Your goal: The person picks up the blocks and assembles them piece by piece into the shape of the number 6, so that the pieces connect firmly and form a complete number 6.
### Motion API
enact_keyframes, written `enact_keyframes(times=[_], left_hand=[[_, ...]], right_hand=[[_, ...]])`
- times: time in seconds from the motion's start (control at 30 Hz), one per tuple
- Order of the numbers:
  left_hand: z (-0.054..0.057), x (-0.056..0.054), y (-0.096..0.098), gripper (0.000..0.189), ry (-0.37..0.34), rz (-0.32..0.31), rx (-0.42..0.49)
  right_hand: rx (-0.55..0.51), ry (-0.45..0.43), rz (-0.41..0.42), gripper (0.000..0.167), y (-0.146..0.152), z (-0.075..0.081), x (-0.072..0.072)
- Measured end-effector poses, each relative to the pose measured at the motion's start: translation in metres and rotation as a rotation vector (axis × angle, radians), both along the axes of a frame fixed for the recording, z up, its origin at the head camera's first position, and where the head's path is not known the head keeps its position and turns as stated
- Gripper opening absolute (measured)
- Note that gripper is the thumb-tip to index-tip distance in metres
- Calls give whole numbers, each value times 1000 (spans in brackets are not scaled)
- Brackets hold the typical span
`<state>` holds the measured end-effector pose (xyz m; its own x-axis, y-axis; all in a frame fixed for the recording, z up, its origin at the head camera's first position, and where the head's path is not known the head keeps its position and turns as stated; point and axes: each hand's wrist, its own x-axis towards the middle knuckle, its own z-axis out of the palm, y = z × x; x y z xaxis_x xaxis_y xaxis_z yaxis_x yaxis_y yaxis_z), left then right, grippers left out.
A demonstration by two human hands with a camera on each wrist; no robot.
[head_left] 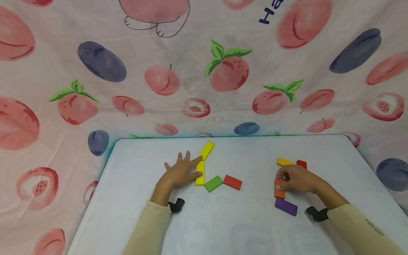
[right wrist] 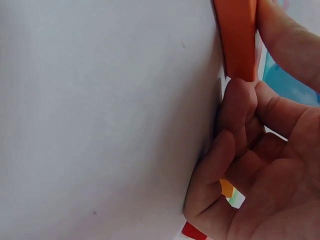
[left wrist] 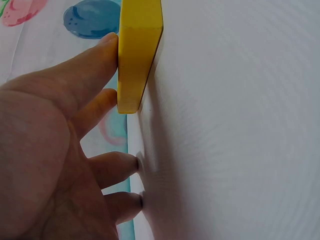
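On white table (head_left: 248,159), left hand (head_left: 180,172), fingers spread, touches yellow blocks (head_left: 208,151); right hand (head_left: 297,177) grips orange block (head_left: 279,193).

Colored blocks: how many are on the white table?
8. Near the left hand: far yellow block, near yellow block, green block and one red block. Near the right hand: yellow-orange block, another red block, orange block and purple block. The right hand may hide more.

We see a white counter (head_left: 245,159): on it lie two yellow blocks (head_left: 200,176) end to end, a green block (head_left: 213,183) and a red block (head_left: 232,182); farther right, a third yellow block (head_left: 284,162), another red block (head_left: 301,163), an orange block (head_left: 279,194), a purple block (head_left: 286,207).
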<state>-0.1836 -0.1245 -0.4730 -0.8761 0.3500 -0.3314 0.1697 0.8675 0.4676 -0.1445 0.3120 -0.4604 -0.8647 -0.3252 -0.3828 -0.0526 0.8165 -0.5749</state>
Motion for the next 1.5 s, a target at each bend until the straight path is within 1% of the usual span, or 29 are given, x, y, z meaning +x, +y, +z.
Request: enact_keyframes(times=[0.2,0.5,0.7,0.8,0.97,1.23,1.5], left_hand=[[-1,0,-1,65,-3,4,-1],[-1,1,-1,65,-5,7,9],[-1,2,0,65,-7,6,8],[-1,2,0,65,-5,4,7],[0,2,0,65,-1,1,-2],[1,2,-1,65,-6,2,-3],[0,0,0,65,-1,0,-5]], right_hand=[[-41,-12,-6,36,0,-2,-1],[-144,-27,-37,35,-2,1,1],[-207,8,-60,33,-7,5,3],[-217,25,-60,32,-9,5,4],[-213,26,-58,30,-14,3,5],[-265,-48,-71,27,-25,2,5],[-289,-82,-51,26,-37,-1,4]])
